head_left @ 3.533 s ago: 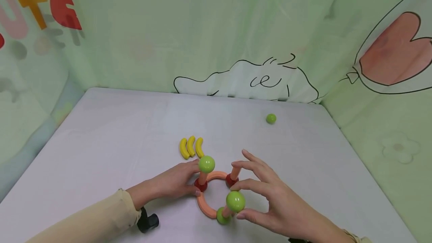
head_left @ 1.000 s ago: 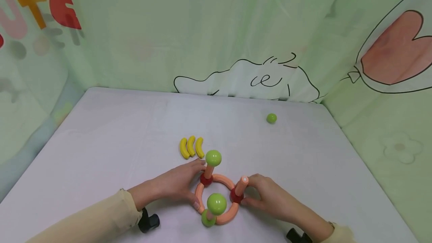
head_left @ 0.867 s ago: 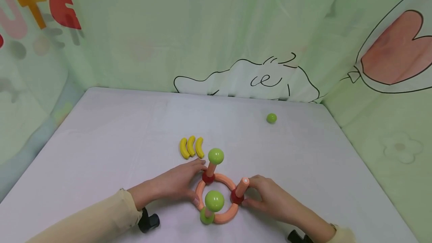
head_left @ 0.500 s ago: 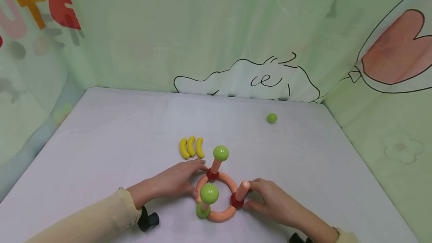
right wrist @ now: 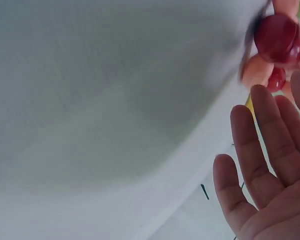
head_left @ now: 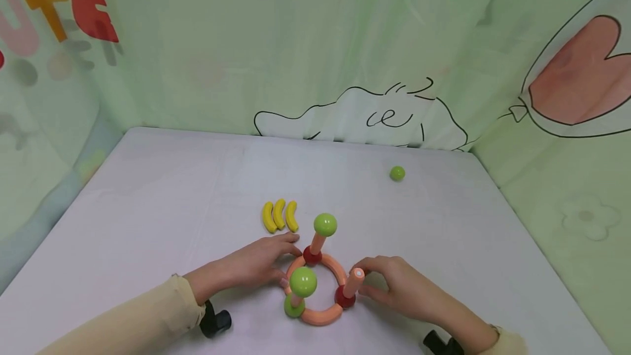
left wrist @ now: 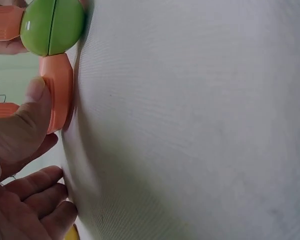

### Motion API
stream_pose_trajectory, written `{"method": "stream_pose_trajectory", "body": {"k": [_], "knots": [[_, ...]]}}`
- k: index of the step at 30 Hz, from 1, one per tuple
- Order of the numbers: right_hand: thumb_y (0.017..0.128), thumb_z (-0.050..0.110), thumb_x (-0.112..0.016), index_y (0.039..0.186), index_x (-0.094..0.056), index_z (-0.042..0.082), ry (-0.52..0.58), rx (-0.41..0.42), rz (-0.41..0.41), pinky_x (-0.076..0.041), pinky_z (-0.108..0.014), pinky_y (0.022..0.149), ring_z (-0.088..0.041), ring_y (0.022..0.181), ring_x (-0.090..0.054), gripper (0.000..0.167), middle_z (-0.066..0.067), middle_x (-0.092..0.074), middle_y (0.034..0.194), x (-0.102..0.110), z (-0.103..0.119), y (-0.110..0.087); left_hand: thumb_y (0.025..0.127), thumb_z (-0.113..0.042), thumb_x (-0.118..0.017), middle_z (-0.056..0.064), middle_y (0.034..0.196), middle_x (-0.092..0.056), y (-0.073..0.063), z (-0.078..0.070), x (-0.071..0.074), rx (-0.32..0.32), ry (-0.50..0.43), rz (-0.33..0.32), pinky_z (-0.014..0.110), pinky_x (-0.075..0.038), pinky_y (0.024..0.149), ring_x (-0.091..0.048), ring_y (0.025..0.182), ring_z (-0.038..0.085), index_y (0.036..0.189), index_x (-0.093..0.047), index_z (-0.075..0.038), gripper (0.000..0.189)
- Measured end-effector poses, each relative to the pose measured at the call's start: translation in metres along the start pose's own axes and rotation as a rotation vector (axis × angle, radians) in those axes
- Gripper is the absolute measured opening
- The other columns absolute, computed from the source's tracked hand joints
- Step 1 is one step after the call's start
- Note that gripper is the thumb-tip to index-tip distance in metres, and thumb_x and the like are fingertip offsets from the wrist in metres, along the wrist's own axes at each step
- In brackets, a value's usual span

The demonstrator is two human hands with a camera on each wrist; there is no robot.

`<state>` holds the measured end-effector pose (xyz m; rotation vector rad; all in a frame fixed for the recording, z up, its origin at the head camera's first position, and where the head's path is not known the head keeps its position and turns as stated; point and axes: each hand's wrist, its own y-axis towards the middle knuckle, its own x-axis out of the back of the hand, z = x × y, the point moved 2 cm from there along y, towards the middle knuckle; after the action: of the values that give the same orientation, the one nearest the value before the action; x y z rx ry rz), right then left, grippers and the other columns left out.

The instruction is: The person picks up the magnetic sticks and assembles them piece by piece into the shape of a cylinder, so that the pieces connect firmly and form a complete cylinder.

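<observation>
A: In the head view, where do we have our piece?

B: The orange ring (head_left: pixel 321 318) rests on the bench (head_left: pixel 197 179), roughly midway between its left and right edges and well apart from the back edge. Its far green ball (head_left: pixel 325 224) and near green ball (head_left: pixel 303 281) each top a post; the bare post (head_left: pixel 354 282) carries none. The loose green ball (head_left: pixel 397 173) lies nearer the back right corner.

A: How do we expect the ring to handle?

B: Light and stiff, we judge, like toy wood or hard plastic. The balls look glossy, so we'd call them slippery. Lifting by a post could pull it from its socket.

A: And our left wrist view?

B: Our left hand (head_left: pixel 261 261) has its thumb on the left arc (left wrist: pixel 58 90) and its forefinger bent behind, a light hold, with the other fingers loose. That matte, faceted arc seems our best grip, low and beside the green joint (head_left: pixel 294 306).

A: The right wrist view?

B: Our right hand (head_left: pixel 399 286) has its fingers extended and spread, gripping nothing, just beside the red joint (right wrist: pixel 279 40). Whether the thumb brushes it, we cannot tell.

A: So we favour the arcs?

B: Yes, one on each side; the joints look likeliest to come apart if we twist.
</observation>
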<state>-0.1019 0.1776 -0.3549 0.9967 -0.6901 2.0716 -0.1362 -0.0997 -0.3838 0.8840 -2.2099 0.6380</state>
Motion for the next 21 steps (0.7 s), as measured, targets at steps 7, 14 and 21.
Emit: {"method": "stream_pose_trajectory", "body": {"k": [7,14,21], "knots": [[0.093,0.005,-0.071,0.133,-0.064,0.004,-0.026,-0.017,-0.005,-0.054,-0.051,0.099,-0.03,0.119,-0.066,0.041,-0.007,-0.072,0.125,0.003,0.005,0.015,0.078,-0.017,-0.089,0.014,0.166,-0.033,-0.005,0.003,0.001,0.023,-0.016,0.104,0.051,-0.032,0.123,-0.029,0.155,0.032,0.142,-0.056,-0.008,0.072],[0.096,0.004,-0.067,0.135,-0.064,0.0,-0.071,0.074,0.016,-0.054,-0.05,0.099,-0.031,0.119,-0.065,0.039,-0.01,-0.071,0.128,-0.005,0.005,0.026,0.067,-0.037,-0.097,0.018,0.168,-0.02,-0.013,-0.008,-0.004,0.009,-0.016,0.149,0.055,-0.032,0.122,-0.016,0.158,0.038,0.15,-0.041,-0.008,0.105],[0.094,-0.002,-0.067,0.134,-0.065,0.0,-0.095,0.094,0.012,-0.056,-0.047,0.098,-0.03,0.117,-0.065,0.04,-0.008,-0.073,0.123,-0.009,0.005,0.028,0.066,-0.047,-0.096,0.023,0.163,-0.024,-0.011,-0.011,-0.014,-0.031,0.042,0.083,0.057,-0.027,0.124,-0.016,0.156,0.045,0.143,-0.044,-0.004,0.102]]}}
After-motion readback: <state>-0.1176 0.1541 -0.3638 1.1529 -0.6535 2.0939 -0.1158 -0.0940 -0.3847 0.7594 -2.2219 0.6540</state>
